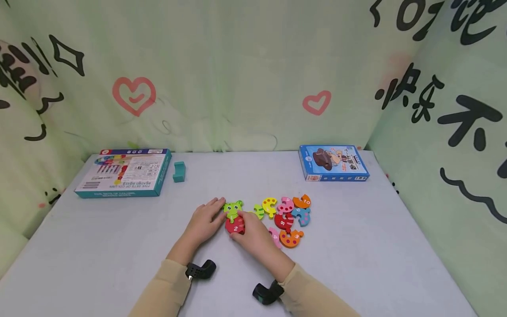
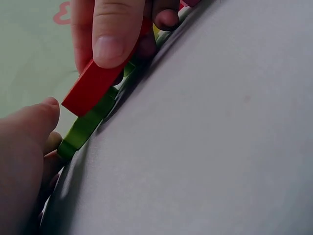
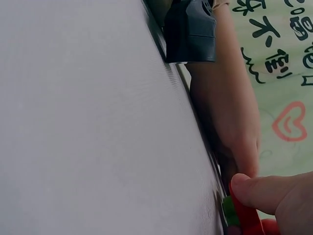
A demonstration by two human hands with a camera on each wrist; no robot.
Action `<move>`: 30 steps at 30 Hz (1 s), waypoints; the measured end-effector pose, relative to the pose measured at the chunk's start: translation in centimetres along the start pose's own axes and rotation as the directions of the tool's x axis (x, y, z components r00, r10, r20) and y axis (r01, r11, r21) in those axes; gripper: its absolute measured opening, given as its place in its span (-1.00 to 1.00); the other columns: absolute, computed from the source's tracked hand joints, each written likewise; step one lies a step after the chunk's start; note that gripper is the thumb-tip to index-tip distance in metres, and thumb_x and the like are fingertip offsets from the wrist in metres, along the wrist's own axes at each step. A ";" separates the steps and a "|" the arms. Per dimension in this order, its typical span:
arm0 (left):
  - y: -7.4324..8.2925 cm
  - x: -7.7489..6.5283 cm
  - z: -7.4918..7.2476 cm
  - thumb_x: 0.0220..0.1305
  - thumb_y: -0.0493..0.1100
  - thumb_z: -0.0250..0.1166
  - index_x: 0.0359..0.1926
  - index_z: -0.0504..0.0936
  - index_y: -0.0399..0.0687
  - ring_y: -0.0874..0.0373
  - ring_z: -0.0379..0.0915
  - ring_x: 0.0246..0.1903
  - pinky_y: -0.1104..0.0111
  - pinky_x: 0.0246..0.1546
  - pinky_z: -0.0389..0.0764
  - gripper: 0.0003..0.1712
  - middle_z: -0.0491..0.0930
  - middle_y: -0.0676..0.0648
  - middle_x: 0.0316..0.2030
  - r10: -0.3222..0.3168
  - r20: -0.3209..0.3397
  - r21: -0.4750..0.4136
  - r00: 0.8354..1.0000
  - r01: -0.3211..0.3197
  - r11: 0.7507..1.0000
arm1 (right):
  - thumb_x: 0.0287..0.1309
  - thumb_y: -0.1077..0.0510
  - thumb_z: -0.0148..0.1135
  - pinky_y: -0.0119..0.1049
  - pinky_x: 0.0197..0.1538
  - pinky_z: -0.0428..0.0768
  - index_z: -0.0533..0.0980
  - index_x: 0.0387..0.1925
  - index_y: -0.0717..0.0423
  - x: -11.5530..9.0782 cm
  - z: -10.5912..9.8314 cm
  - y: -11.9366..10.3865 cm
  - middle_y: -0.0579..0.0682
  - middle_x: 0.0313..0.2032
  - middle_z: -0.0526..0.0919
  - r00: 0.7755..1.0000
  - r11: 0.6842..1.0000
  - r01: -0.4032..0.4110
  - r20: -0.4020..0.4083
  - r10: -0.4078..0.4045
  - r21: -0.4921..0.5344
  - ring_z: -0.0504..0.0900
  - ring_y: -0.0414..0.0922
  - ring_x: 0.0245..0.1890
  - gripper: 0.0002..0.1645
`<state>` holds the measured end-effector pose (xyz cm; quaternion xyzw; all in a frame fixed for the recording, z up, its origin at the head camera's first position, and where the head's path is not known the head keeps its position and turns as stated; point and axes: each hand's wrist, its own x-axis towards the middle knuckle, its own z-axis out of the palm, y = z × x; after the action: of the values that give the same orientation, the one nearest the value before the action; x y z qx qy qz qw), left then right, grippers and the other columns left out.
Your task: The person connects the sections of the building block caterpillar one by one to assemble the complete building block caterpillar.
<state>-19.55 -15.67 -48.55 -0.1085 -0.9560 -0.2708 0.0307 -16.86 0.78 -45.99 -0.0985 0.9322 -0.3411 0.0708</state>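
Observation:
My right hand [image 1: 253, 231] pinches a red puzzle piece [image 1: 235, 226] marked with a 2 between thumb and fingers. That red piece [image 2: 90, 88] is tilted and overlaps a green caterpillar-head puzzle piece [image 1: 233, 209] lying on the table. My left hand [image 1: 203, 222] rests at the left side of the green piece, fingers extended and touching its edge. In the left wrist view, the left thumb stands apart from the green piece [image 2: 83, 129]. In the right wrist view, the right thumb presses the face of the red piece [image 3: 247, 215].
Several colourful puzzle pieces, among them an orange one [image 1: 291, 239] and a yellow one [image 1: 270, 206], lie right of my hands. A teal block [image 1: 179, 171] sits beside a flat white-and-teal box [image 1: 123, 174] at back left. A blue box [image 1: 334, 163] lies at back right.

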 end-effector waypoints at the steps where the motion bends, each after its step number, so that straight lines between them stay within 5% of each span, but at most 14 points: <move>1: 0.0 0.0 -0.1 0.27 0.01 0.08 0.25 0.34 -0.07 0.01 0.18 0.28 -0.03 0.28 0.12 -0.44 0.37 -0.07 0.22 0.000 0.000 -0.003 1.000 0.000 1.000 | -0.09 0.04 0.38 -0.07 0.04 0.54 0.33 0.18 0.13 0.0 0.0 0.0 0.15 0.05 0.46 1.000 1.000 0.004 -0.001 -0.004 -0.005 0.47 0.02 0.04 -0.23; 30: 0.2 0.1 0.0 0.18 0.08 0.17 0.29 0.28 -0.03 0.00 0.10 0.32 -0.02 0.31 0.05 -0.32 0.30 -0.12 0.26 -0.050 0.056 -0.005 0.997 0.050 0.999 | -0.06 -0.04 0.35 -0.16 0.05 0.54 0.41 0.13 0.16 -0.1 -0.1 0.3 0.09 0.04 0.45 0.999 0.992 0.039 -0.029 -0.043 -0.123 0.49 -0.03 0.02 -0.29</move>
<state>-19.60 -15.48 -48.41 -0.0922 -0.9581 -0.2712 -0.0031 -16.82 1.09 -46.12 -0.1165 0.9501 -0.2861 0.0428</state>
